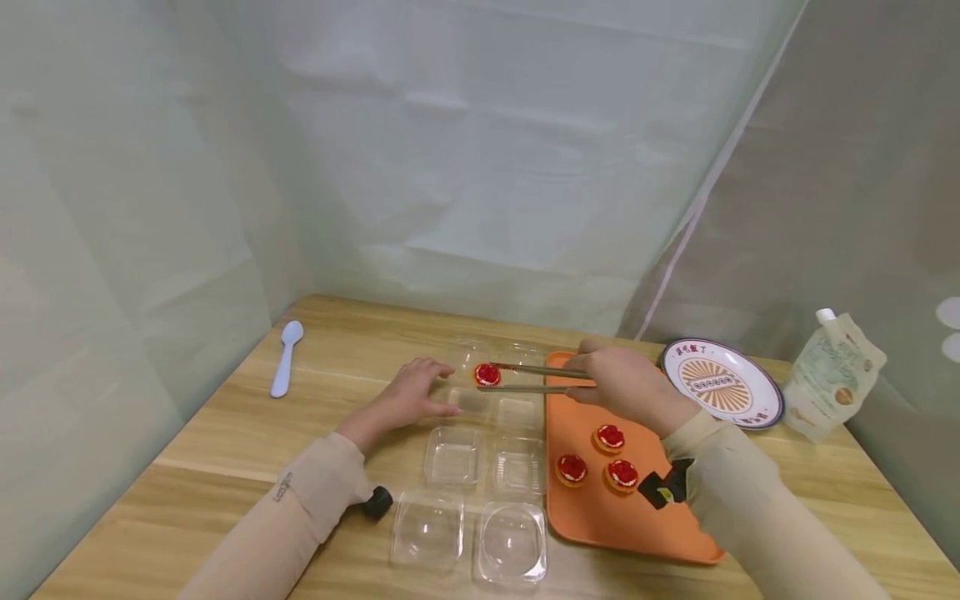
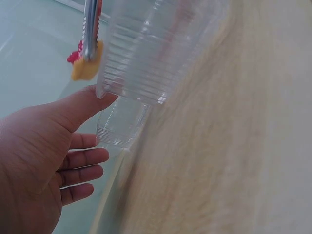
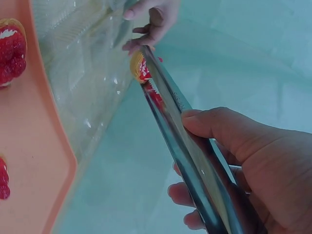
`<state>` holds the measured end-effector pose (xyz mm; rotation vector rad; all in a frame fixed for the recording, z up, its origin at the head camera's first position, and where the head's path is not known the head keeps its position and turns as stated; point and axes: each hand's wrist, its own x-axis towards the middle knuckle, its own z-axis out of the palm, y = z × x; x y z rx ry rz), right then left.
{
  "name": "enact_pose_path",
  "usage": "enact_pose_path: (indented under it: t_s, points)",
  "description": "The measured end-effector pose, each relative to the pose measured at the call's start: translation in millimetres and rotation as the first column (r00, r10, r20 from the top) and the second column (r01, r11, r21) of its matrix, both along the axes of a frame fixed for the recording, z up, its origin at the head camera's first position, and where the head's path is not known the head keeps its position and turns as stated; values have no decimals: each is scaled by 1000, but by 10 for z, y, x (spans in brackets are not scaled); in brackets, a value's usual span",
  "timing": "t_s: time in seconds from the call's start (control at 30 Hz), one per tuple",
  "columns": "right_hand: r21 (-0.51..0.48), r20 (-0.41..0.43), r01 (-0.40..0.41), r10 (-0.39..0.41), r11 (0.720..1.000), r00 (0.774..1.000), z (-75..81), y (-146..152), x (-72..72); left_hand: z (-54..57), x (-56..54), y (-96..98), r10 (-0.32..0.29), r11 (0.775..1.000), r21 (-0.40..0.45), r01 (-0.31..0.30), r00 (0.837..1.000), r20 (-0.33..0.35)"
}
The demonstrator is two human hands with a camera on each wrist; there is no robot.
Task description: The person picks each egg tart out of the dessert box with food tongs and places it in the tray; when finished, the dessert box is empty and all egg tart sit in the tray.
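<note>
My right hand (image 1: 626,387) grips metal tongs (image 3: 180,141), thumb along one arm and fingers around the other. Between the tong tips is a small tart (image 1: 487,375) with a yellow crust, red topping and white cream, held above the rear clear plastic containers. My left hand (image 1: 405,396) is at the left of those containers, thumb and fingers spread apart. In the left wrist view, its thumb is right at the edge of a ridged clear container (image 2: 139,58). Three similar tarts (image 1: 610,438) rest on the orange tray (image 1: 637,533) beneath my right forearm.
Open clear containers with lids (image 1: 427,529) stand in two columns left of the tray. A white patterned plate (image 1: 708,383) and an upright spouted pouch (image 1: 836,379) are at the back right. A pale spoon (image 1: 285,358) lies on the wooden table (image 1: 225,450) at left.
</note>
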<state>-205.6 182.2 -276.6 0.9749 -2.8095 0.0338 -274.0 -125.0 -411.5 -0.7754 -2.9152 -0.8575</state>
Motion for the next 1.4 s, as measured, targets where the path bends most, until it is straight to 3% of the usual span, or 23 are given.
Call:
enact_pose_path:
  t_s: [0.3, 0.93, 1.4]
  points:
    - [-11, -68, 16, -17, 1000, 998, 49, 141, 98, -15, -2, -28, -13, 1000, -9, 13, 999, -50]
    - [-14, 39, 146, -145, 989, 989, 26, 525, 312, -53, -4, -27, -17, 1000, -1, 17, 999, -43]
    - [-2, 80, 214, -213, 977, 974, -75, 755, 448, 5, 13, -10, -16, 1000, 15, 16, 999, -33]
